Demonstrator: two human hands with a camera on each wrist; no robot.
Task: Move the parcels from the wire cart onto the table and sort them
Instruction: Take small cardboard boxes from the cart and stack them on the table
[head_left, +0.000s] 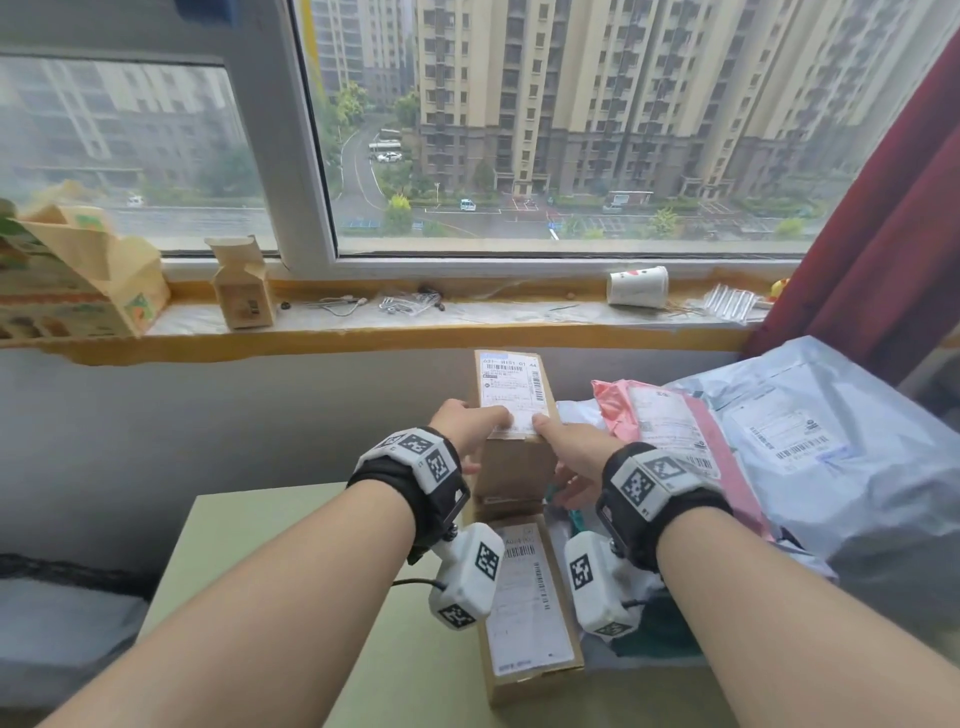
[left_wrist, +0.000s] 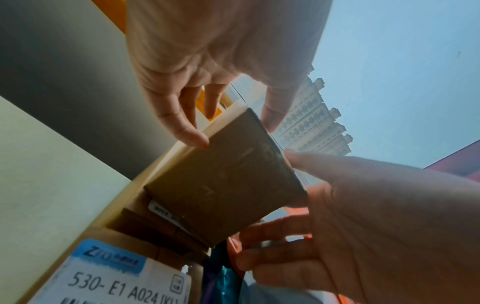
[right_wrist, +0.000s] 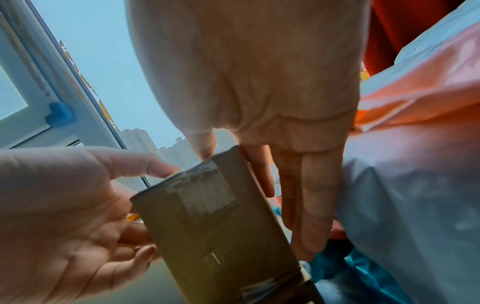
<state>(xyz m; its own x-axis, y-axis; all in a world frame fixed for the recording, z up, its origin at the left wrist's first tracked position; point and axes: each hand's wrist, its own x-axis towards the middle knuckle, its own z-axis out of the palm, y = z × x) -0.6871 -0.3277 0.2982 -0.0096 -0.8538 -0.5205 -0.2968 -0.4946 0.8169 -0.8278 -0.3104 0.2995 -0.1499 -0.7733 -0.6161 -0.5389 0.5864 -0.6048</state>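
Item: narrow cardboard box (head_left: 511, 410), white shipping label on top, held at its near end between both hands above the table's (head_left: 270, 561) far right part, just past a second labelled cardboard box (head_left: 530, 603) lying flat along the table's right edge.

Left hand (head_left: 470, 428): thumb on the box top, fingers against its left side, clasped on the box.

Right hand (head_left: 574, 452): thumb on the top, fingers down the right side, likewise clasped on it.

Also recorded: pink mailer (head_left: 670, 421) and large grey mailer bag (head_left: 831, 457) heaped right of the boxes; paper cup (head_left: 638, 286) on its side and small open carton (head_left: 241, 288) on the windowsill (head_left: 467, 335).
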